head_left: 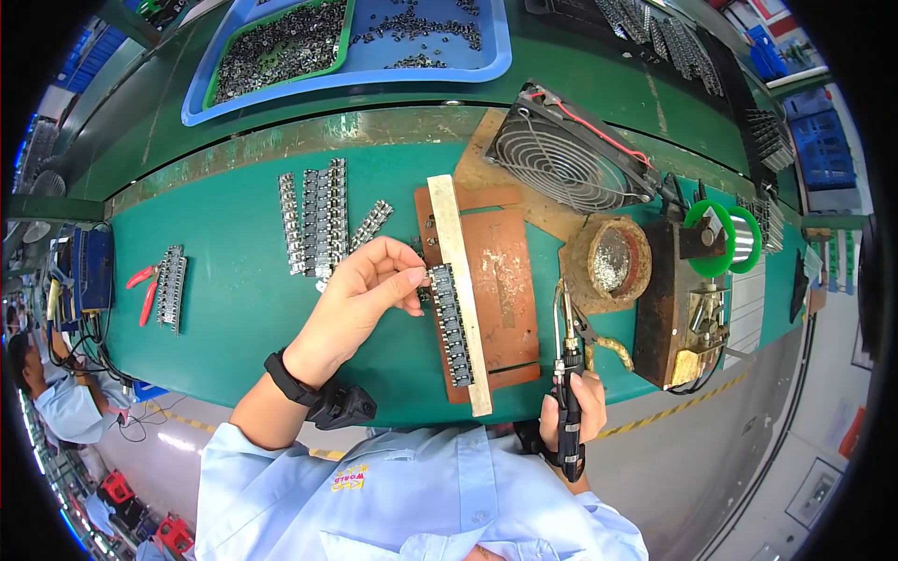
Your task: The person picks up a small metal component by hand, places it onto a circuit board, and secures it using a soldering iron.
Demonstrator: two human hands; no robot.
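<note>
My left hand [379,285] is closed, thumb and fingertips pinched at the upper end of a strip of small black-and-silver electronic parts [453,323]. That strip lies along a pale wooden bar [461,294], which rests lengthwise on a reddish-brown board [505,290]. Exactly what sits between the fingertips is partly hidden. My right hand [585,411] is wrapped round a black soldering iron [569,402] with a wire feed tube. Its tip points away from me, to the right of the board and near a round solder pot [617,260].
More part strips [323,215] lie left of the board. Red-handled pliers [143,292] rest by another strip. A fan [566,154] stands behind; a solder wire spool [720,238] sits on a metal stand at right. A blue tray [500,56] holds loose parts.
</note>
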